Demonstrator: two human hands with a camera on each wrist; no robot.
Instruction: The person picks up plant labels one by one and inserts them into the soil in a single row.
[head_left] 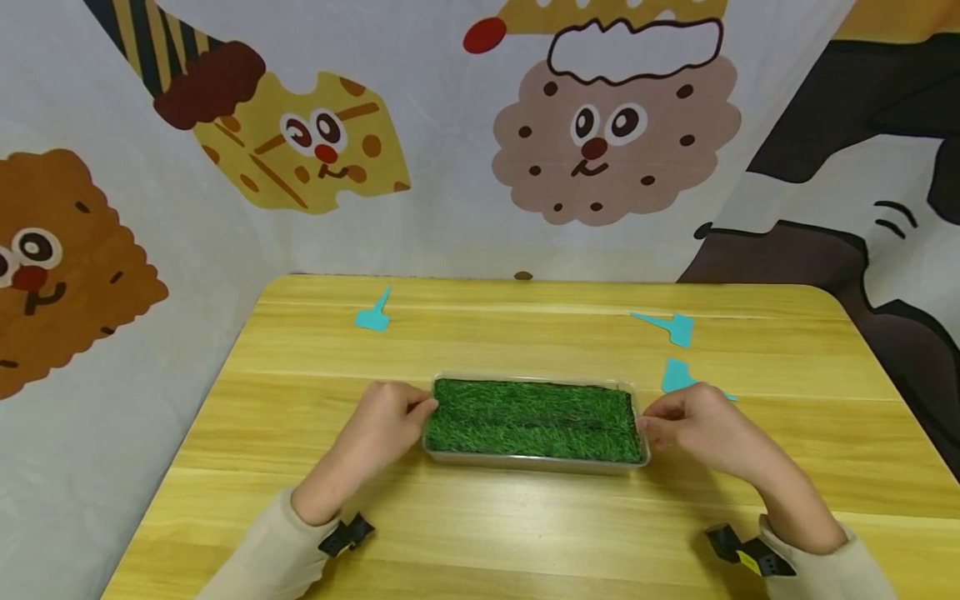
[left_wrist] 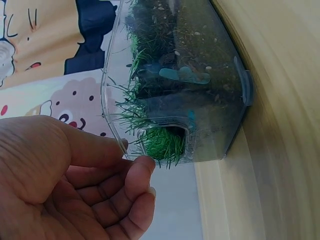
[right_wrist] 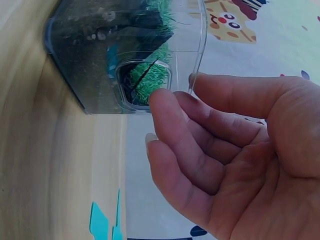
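Observation:
A clear plastic box (head_left: 525, 463) stands on the table, with green grass-like turf (head_left: 525, 404) filling its top. At its left end, my left hand (head_left: 386, 425) pinches the rim between thumb and forefinger. The opposite end's rim is pinched by my right hand (head_left: 705, 429). Both wrist views show a handle opening in each end wall, with grass (left_wrist: 165, 145) showing through it on the left. Dark material with pale specks (left_wrist: 205, 45) fills the box below the turf. A teal shape (left_wrist: 185, 75) shows through the long wall in the left wrist view.
Teal T-shaped plant labels lie on the wooden table (head_left: 510, 542): one at the back left (head_left: 372, 319), one at the back right (head_left: 681, 330). Another label (head_left: 677, 375) lies just beyond my right hand. A printed cartoon cloth (head_left: 450, 233) hangs behind the table.

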